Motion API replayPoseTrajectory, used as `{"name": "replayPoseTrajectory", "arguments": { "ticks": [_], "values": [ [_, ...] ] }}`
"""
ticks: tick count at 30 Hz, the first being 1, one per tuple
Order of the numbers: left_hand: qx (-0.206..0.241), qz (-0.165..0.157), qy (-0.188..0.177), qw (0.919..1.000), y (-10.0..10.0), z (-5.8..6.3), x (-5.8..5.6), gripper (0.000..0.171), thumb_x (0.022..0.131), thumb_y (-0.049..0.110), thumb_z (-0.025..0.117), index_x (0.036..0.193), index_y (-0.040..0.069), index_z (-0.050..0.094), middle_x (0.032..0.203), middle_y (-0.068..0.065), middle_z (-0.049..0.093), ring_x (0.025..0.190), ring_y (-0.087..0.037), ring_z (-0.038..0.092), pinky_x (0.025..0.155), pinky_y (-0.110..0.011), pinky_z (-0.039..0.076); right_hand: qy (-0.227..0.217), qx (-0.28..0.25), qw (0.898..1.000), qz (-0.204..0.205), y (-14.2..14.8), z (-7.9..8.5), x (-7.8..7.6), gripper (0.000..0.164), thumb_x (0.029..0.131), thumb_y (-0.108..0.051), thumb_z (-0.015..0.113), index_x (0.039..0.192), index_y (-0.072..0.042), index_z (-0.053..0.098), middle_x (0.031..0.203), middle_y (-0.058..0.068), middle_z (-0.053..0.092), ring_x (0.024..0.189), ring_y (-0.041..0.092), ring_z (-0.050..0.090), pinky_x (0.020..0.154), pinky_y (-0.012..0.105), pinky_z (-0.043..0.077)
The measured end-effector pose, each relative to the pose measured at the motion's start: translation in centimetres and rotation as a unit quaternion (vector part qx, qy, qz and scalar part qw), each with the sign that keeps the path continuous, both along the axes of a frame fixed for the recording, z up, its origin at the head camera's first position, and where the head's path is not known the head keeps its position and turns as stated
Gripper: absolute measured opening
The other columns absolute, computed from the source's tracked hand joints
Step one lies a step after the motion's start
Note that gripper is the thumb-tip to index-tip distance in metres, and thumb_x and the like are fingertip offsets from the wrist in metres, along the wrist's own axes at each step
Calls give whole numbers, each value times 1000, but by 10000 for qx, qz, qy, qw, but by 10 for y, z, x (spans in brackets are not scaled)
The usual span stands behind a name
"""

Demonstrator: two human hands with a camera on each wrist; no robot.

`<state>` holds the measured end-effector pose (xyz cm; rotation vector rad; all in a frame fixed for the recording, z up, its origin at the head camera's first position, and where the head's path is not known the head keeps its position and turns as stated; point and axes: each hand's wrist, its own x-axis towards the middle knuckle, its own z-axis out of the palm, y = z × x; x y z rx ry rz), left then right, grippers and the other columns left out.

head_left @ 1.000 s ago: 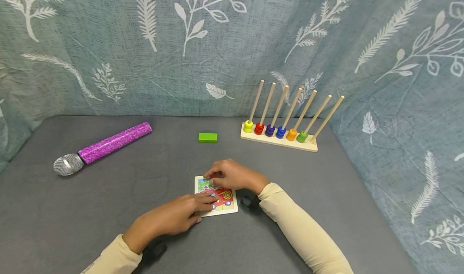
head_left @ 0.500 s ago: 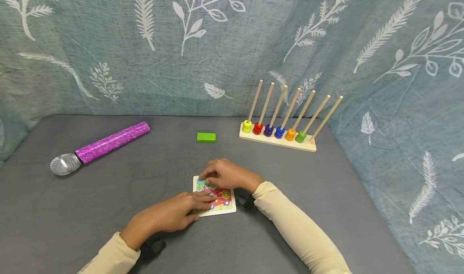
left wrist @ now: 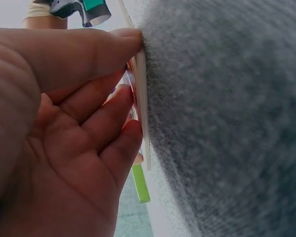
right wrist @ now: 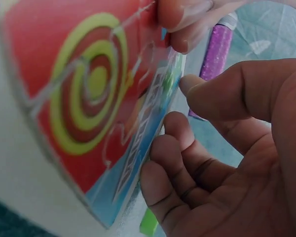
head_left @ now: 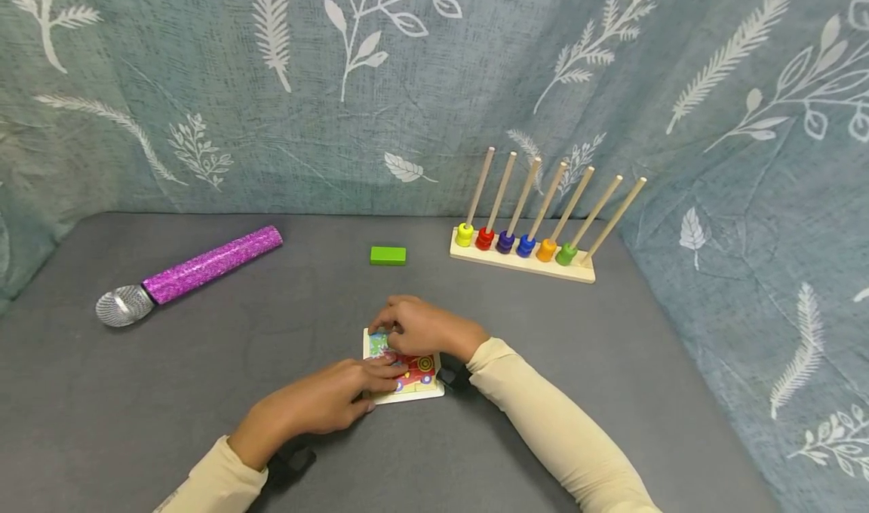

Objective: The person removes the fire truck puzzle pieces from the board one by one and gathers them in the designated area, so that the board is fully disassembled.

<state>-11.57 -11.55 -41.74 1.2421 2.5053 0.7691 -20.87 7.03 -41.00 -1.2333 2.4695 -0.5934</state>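
A small jigsaw puzzle [head_left: 428, 381] with a pale frame lies flat on the table. Its picture shows a red vehicle with a yellow-ringed coil [right wrist: 96, 84]. My left hand [head_left: 329, 398] rests its fingers across the puzzle's lower left part, and the thumb [left wrist: 123, 42] touches the near edge. At the far edge is my right hand [head_left: 424, 328], bent fingers [right wrist: 160, 185] against the board and thumb tip [right wrist: 192, 85] on the picture near the upper left corner. No loose piece shows between thumb and fingers. Both hands hide part of the picture.
A purple glitter microphone [head_left: 210, 266] lies at the far left. A green block [head_left: 388, 256] sits beyond the puzzle. To the right, a wooden peg rack [head_left: 523, 262] carries coloured beads on tall pegs. Patterned cloth [head_left: 271, 143] hangs behind the table.
My right hand has slid a little to the left along the puzzle's far edge, toward its upper left corner. The left hand stays on the puzzle.
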Motion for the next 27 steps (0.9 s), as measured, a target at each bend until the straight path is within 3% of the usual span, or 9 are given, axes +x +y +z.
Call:
{"name": "replayPoseTrajectory", "arguments": {
  "ticks": [6,11,19,27],
  "values": [
    [8,40,-64,10000,0,0,-1,45,86,-6,64,130,1,61,141,-8,52,132,-28,45,103,-50,41,63,148,9999,-32,-2,2,0,28,85,-6,61,109,-14,73,91,-4,53,85,10,50,75,20,43],
    [49,19,-106,9999,0,1,-2,45,86,-6,64,130,1,61,141,-8,52,132,-28,45,103,-50,41,101,-36,9999,37,-2,0,-2,26,83,-4,61,105,-14,71,90,-5,54,82,10,50,72,20,43],
    [59,35,-163,9998,-1,1,-1,42,87,-6,64,129,1,63,141,-7,52,131,-28,46,102,-50,42,196,-422,9988,135,0,-3,-5,25,90,0,56,110,-5,72,103,4,66,90,12,59,78,21,48],
    [51,20,-204,9998,-2,-1,-1,42,88,-4,64,129,2,63,141,-6,53,131,-27,46,102,-50,42,171,-602,9980,78,5,-6,-4,16,92,-5,63,104,-6,74,97,2,66,78,8,56,70,18,46]
  ]
}}
